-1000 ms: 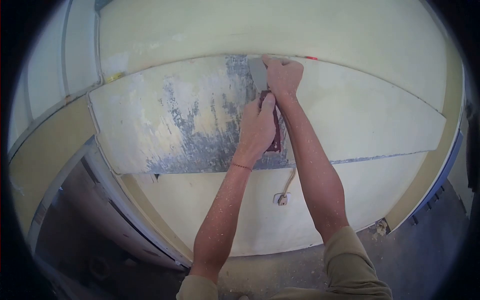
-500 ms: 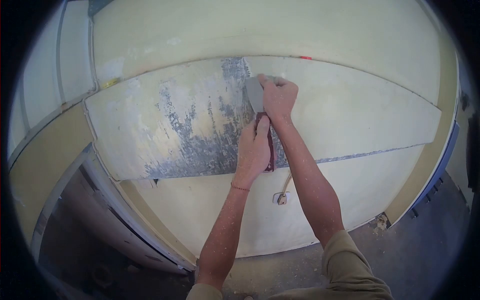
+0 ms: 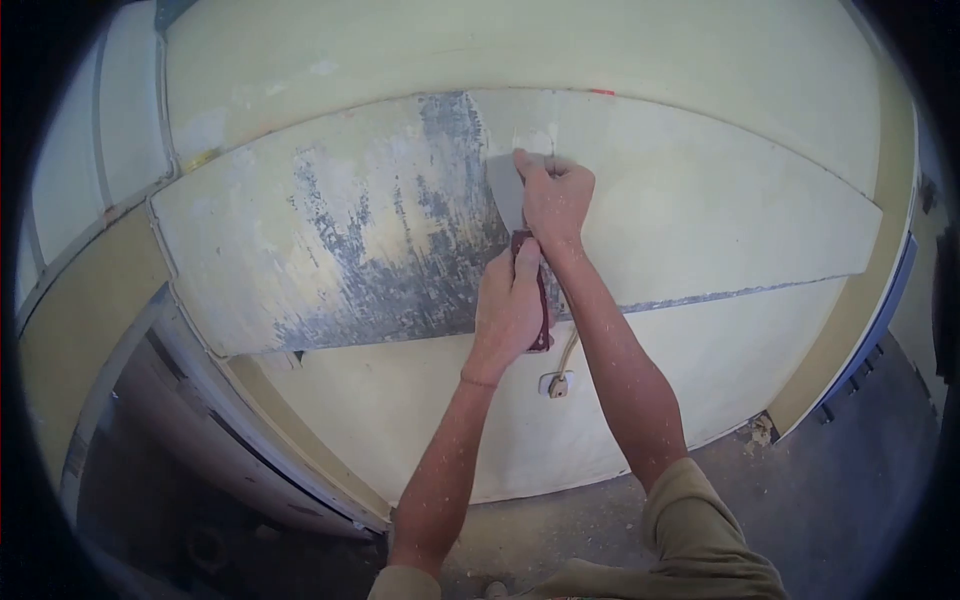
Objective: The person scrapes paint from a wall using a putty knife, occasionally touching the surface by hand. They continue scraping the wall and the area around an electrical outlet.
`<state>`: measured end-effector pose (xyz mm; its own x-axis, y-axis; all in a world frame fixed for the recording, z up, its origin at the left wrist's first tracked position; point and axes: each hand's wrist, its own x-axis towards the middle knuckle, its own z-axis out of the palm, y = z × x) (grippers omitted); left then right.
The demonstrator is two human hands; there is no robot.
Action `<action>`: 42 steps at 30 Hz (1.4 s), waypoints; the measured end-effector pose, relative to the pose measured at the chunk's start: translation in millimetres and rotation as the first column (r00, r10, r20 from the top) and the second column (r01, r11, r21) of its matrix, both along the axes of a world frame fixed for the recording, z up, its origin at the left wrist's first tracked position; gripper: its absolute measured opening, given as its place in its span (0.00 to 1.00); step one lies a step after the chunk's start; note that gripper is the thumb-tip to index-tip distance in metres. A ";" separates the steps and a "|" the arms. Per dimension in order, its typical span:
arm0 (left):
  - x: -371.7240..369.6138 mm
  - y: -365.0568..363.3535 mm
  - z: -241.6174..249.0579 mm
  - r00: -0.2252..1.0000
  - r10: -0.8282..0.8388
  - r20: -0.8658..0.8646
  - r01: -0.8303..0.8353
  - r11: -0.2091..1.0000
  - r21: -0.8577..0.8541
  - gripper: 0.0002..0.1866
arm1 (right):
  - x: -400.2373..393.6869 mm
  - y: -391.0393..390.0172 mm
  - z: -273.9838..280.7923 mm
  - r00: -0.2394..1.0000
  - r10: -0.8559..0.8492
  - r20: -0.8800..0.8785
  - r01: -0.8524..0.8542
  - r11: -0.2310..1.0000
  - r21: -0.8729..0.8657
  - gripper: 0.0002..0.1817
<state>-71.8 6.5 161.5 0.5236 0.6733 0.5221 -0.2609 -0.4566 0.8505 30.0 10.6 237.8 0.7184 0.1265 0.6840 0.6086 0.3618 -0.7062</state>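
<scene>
A scraper with a wide grey metal blade (image 3: 506, 190) and a dark red handle (image 3: 543, 325) is held upright against a painted panel (image 3: 700, 200). Around its handle my left hand (image 3: 507, 305) is closed, thumb lying along the front. Higher up, my right hand (image 3: 560, 200) is curled at the blade's right edge, its fingers gripping the metal. To the left of the blade, the panel's pale coating is broken by dark grey streaks and patches (image 3: 400, 290). Pale coating covers most of the surface to the right.
Below the panel, a cable runs to a small wall socket (image 3: 556, 384). A dark opening with a frame (image 3: 230, 430) lies at lower left. Crumbs of debris are scattered on the floor (image 3: 700, 520), and a blue edge (image 3: 870, 320) stands at the right.
The view has shifted, so the panel sits higher and further left in the picture. Against the panel, both hands and the scraper have moved slightly down and right. The grip looks the same.
</scene>
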 end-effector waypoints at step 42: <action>1.0 -22.2 32.8 0.989 -0.120 0.086 0.134 0.974 -0.185 0.23 | 9.9 -0.5 32.0 1.000 0.014 0.016 -0.015 0.999 0.029 0.21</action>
